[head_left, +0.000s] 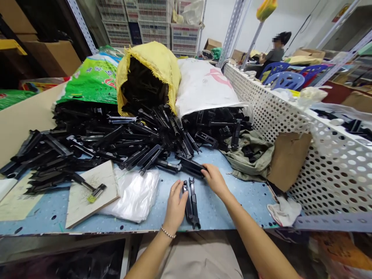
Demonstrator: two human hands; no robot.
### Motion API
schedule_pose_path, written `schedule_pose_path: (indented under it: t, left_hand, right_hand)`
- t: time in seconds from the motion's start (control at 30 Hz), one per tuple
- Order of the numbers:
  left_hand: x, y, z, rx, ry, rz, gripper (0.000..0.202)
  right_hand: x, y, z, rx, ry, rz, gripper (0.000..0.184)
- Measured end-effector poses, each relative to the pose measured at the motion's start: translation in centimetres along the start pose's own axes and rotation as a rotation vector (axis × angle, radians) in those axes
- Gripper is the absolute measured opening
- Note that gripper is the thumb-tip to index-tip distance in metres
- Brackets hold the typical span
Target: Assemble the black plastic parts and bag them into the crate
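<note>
Long, narrow black plastic parts lie in a large heap (95, 143) across the bench. My right hand (216, 181) is closed on the near end of one black plastic part (192, 167) at the heap's front edge. Two more black parts lie side by side just in front of me, a left one (188, 207) and a right one (193, 205). Beside the left one rests my left hand (175, 203), its fingers stretched and loosely apart, the tips at the part's upper end. A beaded bracelet circles the left wrist.
Green (90, 79), yellow (151, 73) and white sacks (206, 83) spill parts at the back. Left of my hands are clear plastic bags (133, 193) and a board (91, 193) with a brush (97, 192). A perforated metal panel (319, 166) borders the right, near cloth (250, 157) and cardboard (289, 159).
</note>
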State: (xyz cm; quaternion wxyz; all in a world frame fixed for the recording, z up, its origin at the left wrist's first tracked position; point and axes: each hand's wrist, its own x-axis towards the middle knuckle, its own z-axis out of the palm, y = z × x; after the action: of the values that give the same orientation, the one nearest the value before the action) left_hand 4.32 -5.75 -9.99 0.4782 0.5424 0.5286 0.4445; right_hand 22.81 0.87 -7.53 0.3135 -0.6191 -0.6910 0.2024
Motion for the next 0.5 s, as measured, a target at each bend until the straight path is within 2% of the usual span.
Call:
schedule_pose_path:
  t: [0.07, 0.17, 0.23, 0.3, 0.33, 0.43, 0.5]
  left_hand:
    - [0.7, 1.4, 0.0, -0.202, -0.01, -0.012, 0.055]
    - [1.7, 3.8, 0.4, -0.577, 0.026, -0.079, 0.074]
    - [2.2, 5.3, 0.6, -0.744, -0.058, -0.17, 0.071]
    - [2.3, 6.2, 0.3, -0.809, -0.185, -0.234, 0.063]
    - [2.3, 6.5, 0.0, -0.805, -0.211, -0.234, 0.058]
    - [1.5, 6.8, -0.7, -0.711, -0.107, -0.202, 0.043]
    - [0.5, 6.8, -0.8, -0.704, -0.099, -0.26, 0.039]
  right_hand:
    - [-2.2, -1.0, 0.1, 0.234, -0.029, 0.09, 0.026]
    - [-5.6, -3.6, 0.7, 0.794, -0.161, 0.295, 0.035]
    - [-7.0, -5.2, 0.9, 0.98, -0.255, 0.355, 0.041]
    - [-7.2, -6.1, 0.6, 0.904, -0.275, 0.308, 0.04]
    - [-7.0, -6.2, 0.2, 0.794, -0.229, 0.26, 0.039]
    - [-5.1, -6.1, -1.0, 0.464, 0.099, 0.084, 0.03]
    - [-3.3, -6.1, -1.3, 0.339, 0.255, -0.072, 0.027]
